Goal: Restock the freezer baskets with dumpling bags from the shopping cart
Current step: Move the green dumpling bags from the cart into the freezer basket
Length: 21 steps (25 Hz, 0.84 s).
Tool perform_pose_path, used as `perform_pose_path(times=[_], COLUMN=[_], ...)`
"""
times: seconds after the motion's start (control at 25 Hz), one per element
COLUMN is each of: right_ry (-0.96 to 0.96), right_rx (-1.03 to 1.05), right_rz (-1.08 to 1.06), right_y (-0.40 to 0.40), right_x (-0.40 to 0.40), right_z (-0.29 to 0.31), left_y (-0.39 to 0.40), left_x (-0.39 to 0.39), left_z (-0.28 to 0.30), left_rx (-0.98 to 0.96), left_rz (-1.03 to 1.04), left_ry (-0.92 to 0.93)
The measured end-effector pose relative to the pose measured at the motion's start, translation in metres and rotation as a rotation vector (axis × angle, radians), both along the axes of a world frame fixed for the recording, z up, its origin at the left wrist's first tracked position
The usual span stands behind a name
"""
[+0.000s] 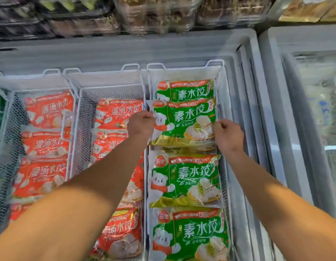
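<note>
Head view: both hands' fingers pinch one of four green bags (184, 121) in the right basket (222, 102).

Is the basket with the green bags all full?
Nearly full. Green dumpling bags overlap along the right basket, and both hands, left hand and right hand, hold one more over them.
</note>
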State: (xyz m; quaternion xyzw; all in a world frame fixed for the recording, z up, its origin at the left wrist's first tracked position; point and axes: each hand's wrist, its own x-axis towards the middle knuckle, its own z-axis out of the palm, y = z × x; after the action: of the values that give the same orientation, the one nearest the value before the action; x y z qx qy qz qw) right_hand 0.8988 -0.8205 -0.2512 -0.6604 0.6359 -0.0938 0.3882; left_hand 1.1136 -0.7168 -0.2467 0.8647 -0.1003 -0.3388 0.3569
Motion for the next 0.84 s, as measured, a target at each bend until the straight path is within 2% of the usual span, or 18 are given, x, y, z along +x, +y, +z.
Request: perform_pose_path(times=[0.12, 0.2, 0.28, 0.36, 0.52, 0.84], right_ry=[0.042, 0.068, 0.103, 0.155, 0.204, 0.276], right_rx=[0.142, 0.185, 0.207, 0.161, 0.056, 0.047], right_rz=[0.06, 0.073, 0.078, 0.1, 0.158, 0.244], right_y=[0.003, 0.008, 0.013, 0.018, 0.029, 0.027], right_x=[0.0, -0.004, -0.007, -0.01, -0.021, -0.024], right_z=[-0.026, -0.041, -0.05, -0.054, -0.056, -0.05], left_y=[-0.001, 0.007, 0.014, 0.021, 0.028, 0.036], left_x=[-0.004, -0.009, -0.016, -0.022, -0.031, -0.024], left_z=[-0.022, -0.035, -0.042, -0.045, -0.037, -0.031], left_rx=[0.096, 0.165, 0.226, 0.289, 0.344, 0.391], left_rz=[-0.049, -0.13, -0.242, -0.345, -0.423, -0.493], left_ry=[0.045, 0.09, 0.06, -0.033, -0.051, 0.093])
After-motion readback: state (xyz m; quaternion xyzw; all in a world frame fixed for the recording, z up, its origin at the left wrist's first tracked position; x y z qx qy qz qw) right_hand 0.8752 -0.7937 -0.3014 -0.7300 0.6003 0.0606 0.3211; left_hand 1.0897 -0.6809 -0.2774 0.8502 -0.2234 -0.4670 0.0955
